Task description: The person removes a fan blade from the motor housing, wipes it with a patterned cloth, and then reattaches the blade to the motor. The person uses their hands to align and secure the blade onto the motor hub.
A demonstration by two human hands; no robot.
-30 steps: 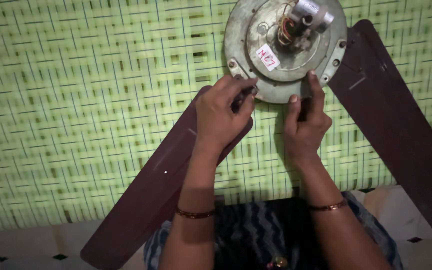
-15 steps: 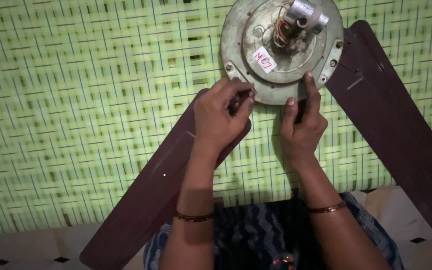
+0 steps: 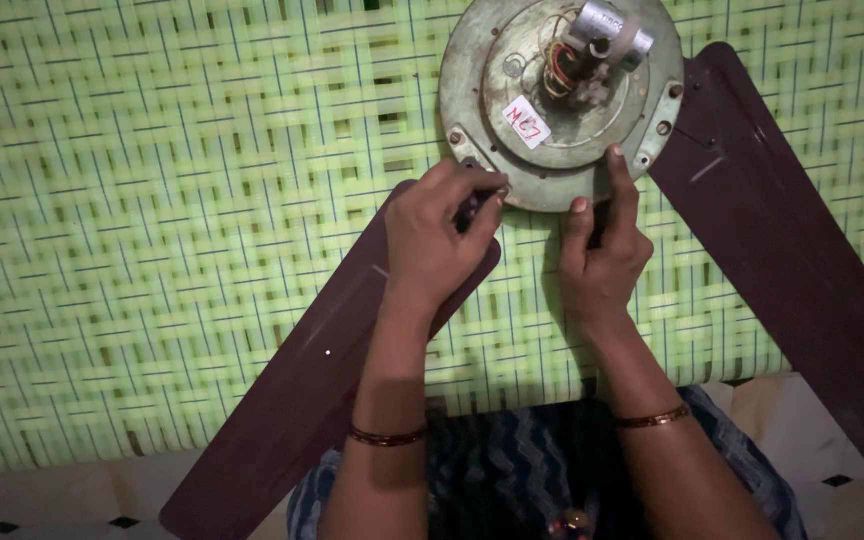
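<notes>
Working the rim of a ceiling-fan motor

Fan motor housing, round grey metal, lies flat on a green woven mat, wires and a silver cylinder at its centre. Left hand at the housing's 7 o'clock edge, fingers pinched closed on something small and dark; what it is, cannot tell. It rests over the root of the left blade, maroon. Right hand at 5 o'clock, forefinger and thumb extended, pressing the rim, holding nothing. Right blade runs to 4 o'clock.

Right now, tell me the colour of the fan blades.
The fan blades are dark maroon-brown, seen in the head view.
</notes>
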